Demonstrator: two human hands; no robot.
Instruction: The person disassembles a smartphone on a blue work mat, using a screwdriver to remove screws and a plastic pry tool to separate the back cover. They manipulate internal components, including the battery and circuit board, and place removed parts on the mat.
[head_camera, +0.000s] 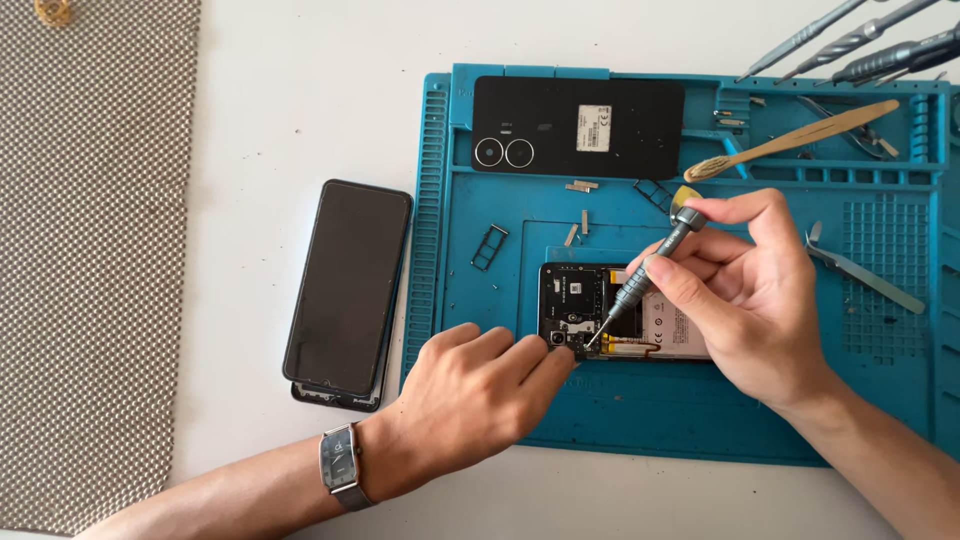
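Underneath everything is a pale white tabletop, with a grey woven mat covering its far-left strip and a blue silicone repair mat spread across the right half. On that blue mat lies an opened phone, its back removed so the dark circuit board and pale battery show. The left hand rests on the mat just below the phone's lower-left corner, fingers curled loosely with the fingertips touching the phone's edge near the camera end, pinning it rather than gripping anything. The right hand is closed around a grey precision screwdriver, thumb and forefinger pinching its shaft while the cap sits under the upper fingers; the tip comes down on the board right beside the left fingertips. Above the right knuckles lies the black back cover with two camera rings, and a wooden-handled brush slants nearby. Metal tweezers lie just right of the right hand. A second phone, screen dark, sits off the mat to the left of the left hand. A watch circles the left wrist. The screw under the tip is too small to make out, and the right half of the opened phone is hidden by the right hand.
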